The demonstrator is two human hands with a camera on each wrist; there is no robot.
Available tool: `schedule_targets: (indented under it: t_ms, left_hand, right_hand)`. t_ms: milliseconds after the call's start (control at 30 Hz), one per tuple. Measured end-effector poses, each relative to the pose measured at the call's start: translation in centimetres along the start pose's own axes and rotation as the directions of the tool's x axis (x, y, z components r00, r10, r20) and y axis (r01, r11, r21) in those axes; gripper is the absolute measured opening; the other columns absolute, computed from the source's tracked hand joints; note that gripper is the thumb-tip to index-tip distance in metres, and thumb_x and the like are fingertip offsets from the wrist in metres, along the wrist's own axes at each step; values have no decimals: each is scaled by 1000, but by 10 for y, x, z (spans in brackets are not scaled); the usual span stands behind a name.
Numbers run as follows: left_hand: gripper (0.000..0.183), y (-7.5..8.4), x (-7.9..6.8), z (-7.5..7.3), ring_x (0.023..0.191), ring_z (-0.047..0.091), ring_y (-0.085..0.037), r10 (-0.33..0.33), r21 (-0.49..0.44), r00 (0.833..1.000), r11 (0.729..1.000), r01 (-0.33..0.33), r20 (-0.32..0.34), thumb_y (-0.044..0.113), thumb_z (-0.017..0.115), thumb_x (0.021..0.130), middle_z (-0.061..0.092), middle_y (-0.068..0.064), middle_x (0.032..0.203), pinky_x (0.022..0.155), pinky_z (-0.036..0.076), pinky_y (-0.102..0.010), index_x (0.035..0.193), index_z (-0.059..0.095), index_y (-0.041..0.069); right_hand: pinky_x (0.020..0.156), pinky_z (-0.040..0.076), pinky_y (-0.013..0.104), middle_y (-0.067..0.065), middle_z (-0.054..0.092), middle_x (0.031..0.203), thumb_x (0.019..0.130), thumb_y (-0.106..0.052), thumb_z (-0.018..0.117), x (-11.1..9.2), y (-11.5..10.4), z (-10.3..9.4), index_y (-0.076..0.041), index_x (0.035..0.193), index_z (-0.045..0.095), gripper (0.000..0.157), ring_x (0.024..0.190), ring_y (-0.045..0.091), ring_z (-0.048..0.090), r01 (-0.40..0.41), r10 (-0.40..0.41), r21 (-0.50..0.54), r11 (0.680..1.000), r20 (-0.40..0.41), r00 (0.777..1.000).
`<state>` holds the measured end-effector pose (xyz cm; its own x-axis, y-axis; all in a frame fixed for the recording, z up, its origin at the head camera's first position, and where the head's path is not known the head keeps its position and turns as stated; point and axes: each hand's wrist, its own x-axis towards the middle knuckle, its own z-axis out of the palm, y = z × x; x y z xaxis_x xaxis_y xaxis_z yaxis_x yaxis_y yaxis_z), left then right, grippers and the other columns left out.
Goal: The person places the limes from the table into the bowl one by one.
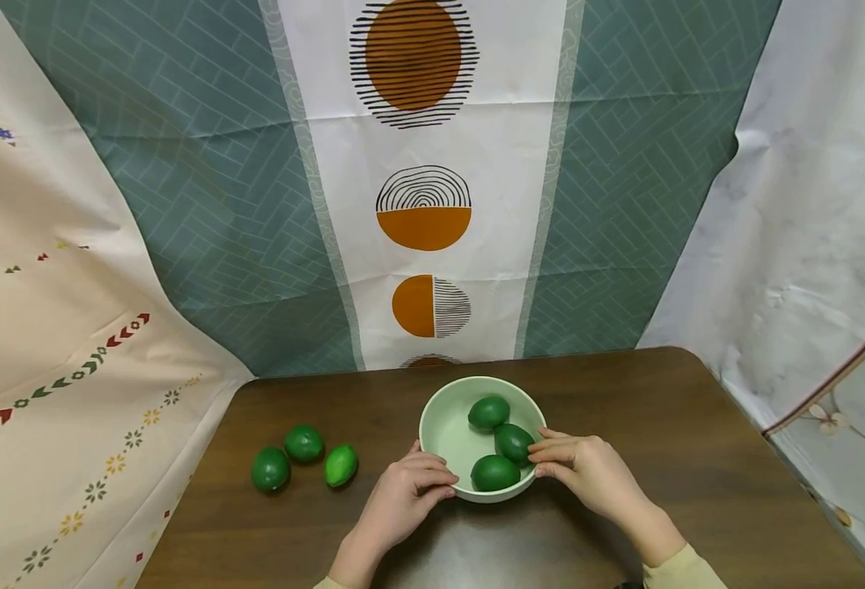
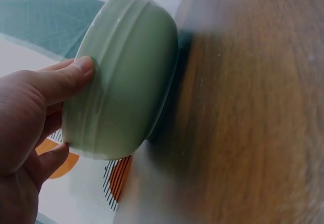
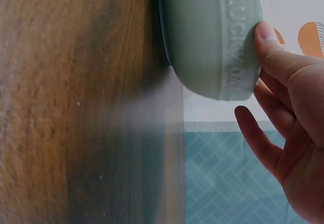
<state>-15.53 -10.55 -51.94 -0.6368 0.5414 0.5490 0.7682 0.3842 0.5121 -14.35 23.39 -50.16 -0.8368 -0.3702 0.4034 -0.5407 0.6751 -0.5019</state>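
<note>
A pale green bowl [image 1: 450,425] stands on the dark wooden table, with three dark green limes [image 1: 494,473] inside, gathered toward its right side. My left hand [image 1: 408,491] holds the bowl's near left rim; the left wrist view shows its thumb [image 2: 83,64] pressed on the outer wall. On the right side, my right hand [image 1: 587,470] pinches the rim, fingers reaching over it close to one lime and thumb [image 3: 267,34] against the outside. Raised lettering runs along the bowl's wall in the right wrist view.
Left of the bowl lie two dark green limes [image 1: 270,469] and a smaller, brighter lime [image 1: 340,465]. A patterned cloth [image 1: 425,348] hangs behind the table's [image 1: 623,384] far edge, and more cloth hangs along both sides.
</note>
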Motion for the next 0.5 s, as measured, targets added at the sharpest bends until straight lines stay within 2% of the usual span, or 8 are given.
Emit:
schedule_targets:
  t_ms: [133,300,400,500]
  left_hand:
    - [18,2,2,-5,109,71,-9,-10,8,999,1000,9,48,12,90,86,76,14,106,118,42,-61,103,86,14]
    - [22,5,0,-10,118,71,-21,-2,18,995,1000,0,99,14,88,89,77,7,115,118,41,-61,111,85,12]
    - [26,4,-3,-13,125,69,-28,19,33,995,999,-22,94,14,88,90,77,-2,123,117,42,-62,116,84,11]
    - [31,3,-6,-17,133,64,-30,2,61,998,998,-5,55,14,88,91,72,-7,134,117,42,-60,121,82,11]
  right_hand:
    - [96,62,47,-14,78,115,86,-22,89,-1,0,1,-23,106,87,21,125,21,70,-16,16,2,1000,-7,1000]
    - [97,61,47,-15,78,115,86,-24,89,-2,1,2,-24,106,87,20,125,20,69,-32,33,13,999,-14,999]
    - [97,61,47,-15,78,116,86,-21,89,-1,0,3,-23,106,87,20,126,21,69,-45,45,26,999,-9,999]
    - [97,61,47,-15,78,116,85,-20,90,-1,-2,2,-23,105,87,20,127,21,69,-59,59,35,998,-3,998]
